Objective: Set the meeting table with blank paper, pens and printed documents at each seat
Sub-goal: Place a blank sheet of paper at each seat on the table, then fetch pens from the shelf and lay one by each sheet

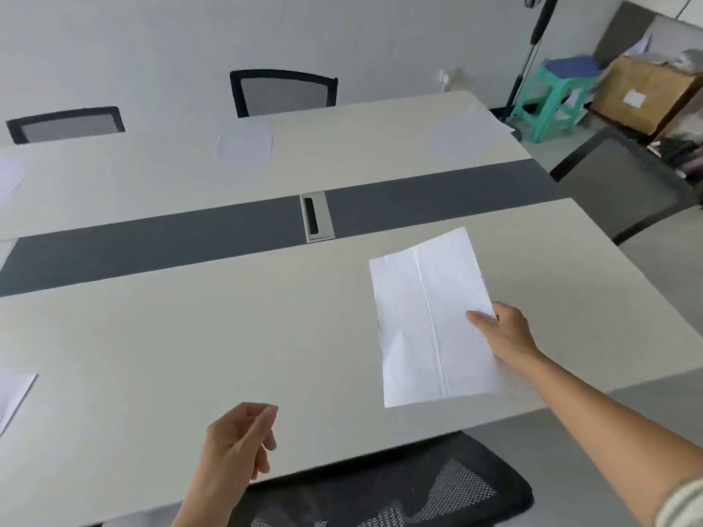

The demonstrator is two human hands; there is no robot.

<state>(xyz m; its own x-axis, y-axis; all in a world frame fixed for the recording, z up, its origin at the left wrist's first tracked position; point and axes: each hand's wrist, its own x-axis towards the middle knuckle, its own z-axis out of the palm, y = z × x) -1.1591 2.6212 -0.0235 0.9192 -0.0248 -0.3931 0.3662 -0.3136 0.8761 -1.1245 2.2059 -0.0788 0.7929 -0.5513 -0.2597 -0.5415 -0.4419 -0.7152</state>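
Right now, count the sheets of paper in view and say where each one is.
5. The near-right sheet, gripped by the right hand; the near-left sheet; and across the table, the far-left sheet, far-centre sheet and far-right sheet. Others may lie outside the frame.

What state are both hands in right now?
Left hand: open, loosely curled, holding nothing.
Right hand: pinching the creased blank sheet at its right edge.

Right hand (506, 330) outstretched, left (239, 439) perhaps curled
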